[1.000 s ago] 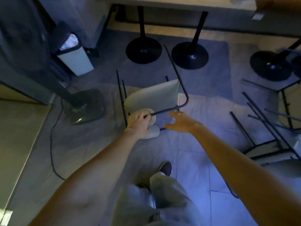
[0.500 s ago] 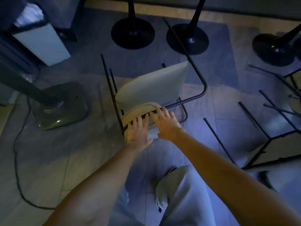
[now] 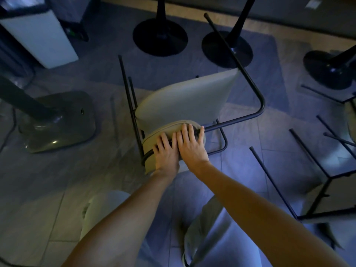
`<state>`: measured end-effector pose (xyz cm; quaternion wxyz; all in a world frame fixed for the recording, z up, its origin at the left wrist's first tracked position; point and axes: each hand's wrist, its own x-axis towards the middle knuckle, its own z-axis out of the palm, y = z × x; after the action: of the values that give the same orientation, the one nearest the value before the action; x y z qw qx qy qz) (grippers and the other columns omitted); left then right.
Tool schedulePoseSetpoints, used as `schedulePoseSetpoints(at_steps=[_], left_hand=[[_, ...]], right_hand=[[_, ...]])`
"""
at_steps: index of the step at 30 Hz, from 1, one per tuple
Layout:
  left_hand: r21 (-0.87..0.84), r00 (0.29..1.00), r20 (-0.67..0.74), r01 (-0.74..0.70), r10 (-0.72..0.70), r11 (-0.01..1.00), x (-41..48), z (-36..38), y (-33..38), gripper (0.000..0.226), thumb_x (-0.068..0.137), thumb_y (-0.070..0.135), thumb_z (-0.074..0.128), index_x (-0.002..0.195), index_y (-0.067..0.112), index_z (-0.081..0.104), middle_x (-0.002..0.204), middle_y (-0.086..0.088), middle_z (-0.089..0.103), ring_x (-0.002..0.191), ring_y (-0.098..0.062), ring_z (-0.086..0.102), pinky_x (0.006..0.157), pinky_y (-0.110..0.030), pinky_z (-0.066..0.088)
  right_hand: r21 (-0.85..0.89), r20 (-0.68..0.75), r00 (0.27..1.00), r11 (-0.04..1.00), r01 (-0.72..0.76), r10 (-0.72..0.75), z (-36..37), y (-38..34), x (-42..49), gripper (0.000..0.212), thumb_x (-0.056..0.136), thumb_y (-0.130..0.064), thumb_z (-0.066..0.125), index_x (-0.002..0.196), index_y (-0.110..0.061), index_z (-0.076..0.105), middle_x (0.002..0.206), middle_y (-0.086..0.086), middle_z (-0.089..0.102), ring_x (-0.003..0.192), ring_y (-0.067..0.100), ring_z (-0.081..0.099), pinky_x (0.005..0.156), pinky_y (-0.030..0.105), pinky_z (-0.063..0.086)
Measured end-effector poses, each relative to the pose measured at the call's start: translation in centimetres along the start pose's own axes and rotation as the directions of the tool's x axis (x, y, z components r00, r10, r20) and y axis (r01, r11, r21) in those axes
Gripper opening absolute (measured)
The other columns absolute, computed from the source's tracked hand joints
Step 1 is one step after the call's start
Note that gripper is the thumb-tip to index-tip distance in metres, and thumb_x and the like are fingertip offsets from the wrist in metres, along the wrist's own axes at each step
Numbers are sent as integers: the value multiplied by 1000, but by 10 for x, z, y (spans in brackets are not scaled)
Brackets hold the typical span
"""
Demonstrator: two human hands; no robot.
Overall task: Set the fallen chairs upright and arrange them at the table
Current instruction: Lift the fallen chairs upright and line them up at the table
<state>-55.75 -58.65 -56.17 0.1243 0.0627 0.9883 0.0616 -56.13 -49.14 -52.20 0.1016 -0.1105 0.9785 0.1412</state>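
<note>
A fallen chair (image 3: 185,101) with a pale seat and thin black metal legs lies on its side in the middle of the floor. My left hand (image 3: 166,153) and my right hand (image 3: 192,146) sit side by side on its padded backrest (image 3: 154,139), fingers curled over the top edge and the black frame. Its legs point away from me toward the table bases. Another fallen chair (image 3: 316,170) lies at the right with black legs sticking out across the floor.
Two black round table pedestals (image 3: 159,39) (image 3: 227,47) stand beyond the chair, a third (image 3: 329,68) at the far right. A fan's heavy base (image 3: 57,120) with a cable sits at the left, a white bin (image 3: 40,37) behind it. My knees are below.
My right hand came in from open air onto the backrest beside my left hand. I have leaned closer, so the chair looks larger.
</note>
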Motion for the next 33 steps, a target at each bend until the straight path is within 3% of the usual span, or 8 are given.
schedulePoseSetpoints(at_steps=[3,6,15,20,28,33], left_hand=[[24,1000,27,11,-11,1000,1,-2,1,94,77,23,76,142,10,10,148,-25,33,130,-43,41,99,-54,43],[86,998,58,-25,20,996,3,-7,-3,88,87,22,65,151,7,6,154,-27,18,135,-44,32,106,-53,38],[6,983,184,4,-5,1000,12,-37,-36,101,87,39,66,153,7,-4,152,-22,17,137,-38,28,110,-47,35],[-6,968,248,-35,36,999,2,-92,-18,109,82,39,67,153,5,-7,155,-19,12,136,-40,29,105,-48,39],[8,975,206,-88,85,996,-3,-194,0,119,79,37,70,153,4,-16,160,-12,7,128,-38,38,96,-52,46],[-58,966,226,-113,123,992,5,-259,12,124,77,30,73,152,8,-23,162,-6,-4,140,-35,24,101,-53,43]], right_hand=[[4,18,999,999,45,-45,-2,6,2,52,101,-18,43,150,-9,29,158,27,20,147,45,18,110,73,16],[-12,31,997,997,74,-73,-11,8,6,55,102,-18,43,153,-8,22,159,28,14,147,46,15,111,72,16],[-32,129,974,981,194,-188,-76,-1,24,60,102,-19,44,155,-7,19,159,28,15,147,45,12,111,72,13],[32,188,957,975,220,-223,-122,25,15,73,97,-23,54,156,-10,13,160,23,13,149,41,8,113,71,10],[142,102,977,974,174,-190,-199,65,6,79,95,-10,54,158,-5,6,161,25,12,151,40,4,116,67,1],[190,120,976,969,157,-182,-248,95,14,92,90,-14,65,157,-4,3,160,24,15,149,40,8,117,66,3]])
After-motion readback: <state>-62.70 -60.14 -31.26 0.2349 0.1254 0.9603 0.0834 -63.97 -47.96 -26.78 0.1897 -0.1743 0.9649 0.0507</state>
